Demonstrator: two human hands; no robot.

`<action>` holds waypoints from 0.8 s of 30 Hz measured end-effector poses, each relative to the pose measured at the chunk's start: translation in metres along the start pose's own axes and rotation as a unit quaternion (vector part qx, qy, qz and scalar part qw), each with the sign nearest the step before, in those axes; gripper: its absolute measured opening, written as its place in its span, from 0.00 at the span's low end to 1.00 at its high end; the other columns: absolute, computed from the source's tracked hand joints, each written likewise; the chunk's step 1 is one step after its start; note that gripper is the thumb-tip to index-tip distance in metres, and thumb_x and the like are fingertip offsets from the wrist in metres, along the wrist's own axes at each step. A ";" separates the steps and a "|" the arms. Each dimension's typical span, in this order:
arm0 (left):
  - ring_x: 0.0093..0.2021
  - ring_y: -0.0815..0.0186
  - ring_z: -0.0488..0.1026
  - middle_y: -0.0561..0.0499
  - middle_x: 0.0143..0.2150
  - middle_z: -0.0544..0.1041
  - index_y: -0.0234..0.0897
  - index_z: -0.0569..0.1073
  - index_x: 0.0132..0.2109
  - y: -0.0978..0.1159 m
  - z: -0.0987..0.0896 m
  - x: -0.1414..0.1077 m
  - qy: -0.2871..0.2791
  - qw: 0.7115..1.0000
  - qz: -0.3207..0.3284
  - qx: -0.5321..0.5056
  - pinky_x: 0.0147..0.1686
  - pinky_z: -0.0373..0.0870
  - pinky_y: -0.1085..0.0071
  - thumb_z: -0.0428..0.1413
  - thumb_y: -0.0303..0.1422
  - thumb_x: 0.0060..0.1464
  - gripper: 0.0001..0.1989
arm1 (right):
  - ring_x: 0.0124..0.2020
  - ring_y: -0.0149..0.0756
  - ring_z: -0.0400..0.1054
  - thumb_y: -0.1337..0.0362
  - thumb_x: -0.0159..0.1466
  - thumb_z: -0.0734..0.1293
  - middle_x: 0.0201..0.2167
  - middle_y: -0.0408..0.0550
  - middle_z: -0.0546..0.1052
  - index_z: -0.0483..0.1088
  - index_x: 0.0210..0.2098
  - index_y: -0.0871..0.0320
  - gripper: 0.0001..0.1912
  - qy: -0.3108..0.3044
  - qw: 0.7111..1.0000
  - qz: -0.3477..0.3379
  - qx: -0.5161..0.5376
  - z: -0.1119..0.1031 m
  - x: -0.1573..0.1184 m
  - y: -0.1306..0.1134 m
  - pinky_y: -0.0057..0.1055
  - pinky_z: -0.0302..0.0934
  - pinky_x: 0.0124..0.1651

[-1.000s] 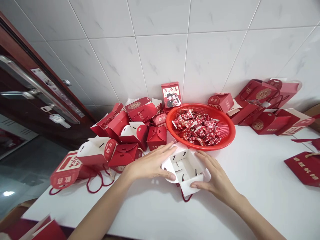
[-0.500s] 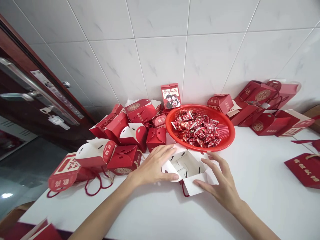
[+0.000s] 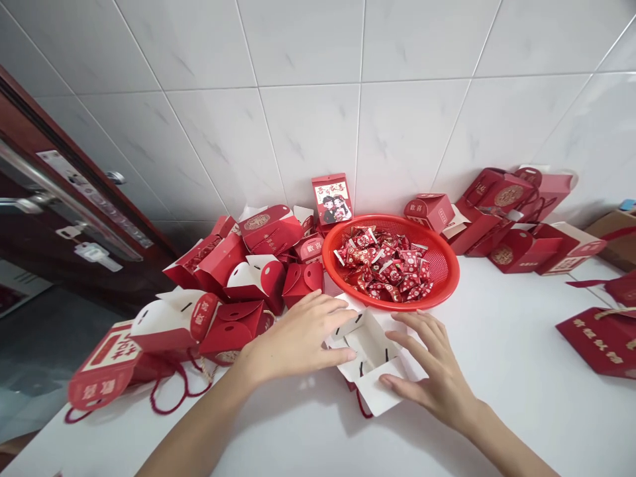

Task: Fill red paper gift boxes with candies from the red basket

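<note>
An open gift box (image 3: 370, 334), white inside with black slits and a red cord at its near side, stands on the white table before me with its flaps spread. My left hand (image 3: 311, 334) lies along its left side, fingers stretched out and thumb over the left flap. At the right side, my right hand (image 3: 430, 364) has its fingers apart, with the thumb at the near flap. Both hands look open around the box, touching or close to its flaps. Just behind it sits a red plastic basket (image 3: 450, 268) holding several red-wrapped candies (image 3: 390, 265).
Several red gift boxes (image 3: 238, 324) crowd the left side, some with flaps up and cords trailing. More red boxes (image 3: 527, 248) stand at the back right, and another red box (image 3: 596, 338) lies at the right. Behind is a tiled wall (image 3: 308, 126); a door (image 3: 74, 218) stands left.
My left hand has loosened from the left flap, which has folded outward, and its fingers are straighter. The right hand stays beside the box. The whole view has shifted slightly.
</note>
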State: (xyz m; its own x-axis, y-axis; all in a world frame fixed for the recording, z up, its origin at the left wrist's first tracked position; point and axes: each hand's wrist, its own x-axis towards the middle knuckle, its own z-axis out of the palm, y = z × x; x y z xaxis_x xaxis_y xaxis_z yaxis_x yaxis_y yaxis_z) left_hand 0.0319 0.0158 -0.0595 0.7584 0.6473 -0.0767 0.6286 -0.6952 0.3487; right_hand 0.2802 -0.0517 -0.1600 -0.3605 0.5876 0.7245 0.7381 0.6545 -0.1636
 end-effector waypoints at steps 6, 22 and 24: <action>0.55 0.53 0.76 0.47 0.57 0.79 0.42 0.75 0.58 0.006 -0.012 0.015 -0.016 0.998 0.056 -0.035 0.56 0.68 0.60 0.57 0.41 0.64 0.19 | 0.40 0.41 0.73 0.65 0.70 0.66 0.35 0.49 0.79 0.73 0.37 0.55 0.05 0.010 0.994 0.050 0.099 -0.023 0.046 0.021 0.43 0.64 0.51; 0.55 0.55 0.78 0.45 0.55 0.82 0.36 0.80 0.53 -0.068 -0.001 0.110 0.139 0.976 -0.032 -0.162 0.58 0.71 0.61 0.55 0.32 0.61 0.15 | 0.49 0.48 0.77 0.62 0.66 0.66 0.48 0.57 0.82 0.76 0.52 0.60 0.17 -0.239 0.888 0.394 0.016 0.011 0.114 0.162 0.35 0.68 0.48; 0.57 0.54 0.77 0.44 0.55 0.81 0.36 0.80 0.53 -0.071 0.004 0.116 0.128 0.982 -0.032 -0.135 0.60 0.69 0.59 0.56 0.32 0.61 0.15 | 0.53 0.50 0.76 0.62 0.65 0.68 0.52 0.58 0.81 0.76 0.54 0.61 0.19 -0.268 0.877 0.399 0.018 0.012 0.113 0.165 0.36 0.68 0.51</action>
State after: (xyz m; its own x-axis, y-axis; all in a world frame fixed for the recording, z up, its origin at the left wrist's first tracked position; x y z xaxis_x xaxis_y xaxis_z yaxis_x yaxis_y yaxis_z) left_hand 0.0756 0.1390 -0.0971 0.6294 0.7679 0.1189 0.5781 -0.5650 0.5886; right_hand 0.3544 0.1282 -0.1131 0.0395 0.9981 -0.0477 0.8620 -0.0582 -0.5036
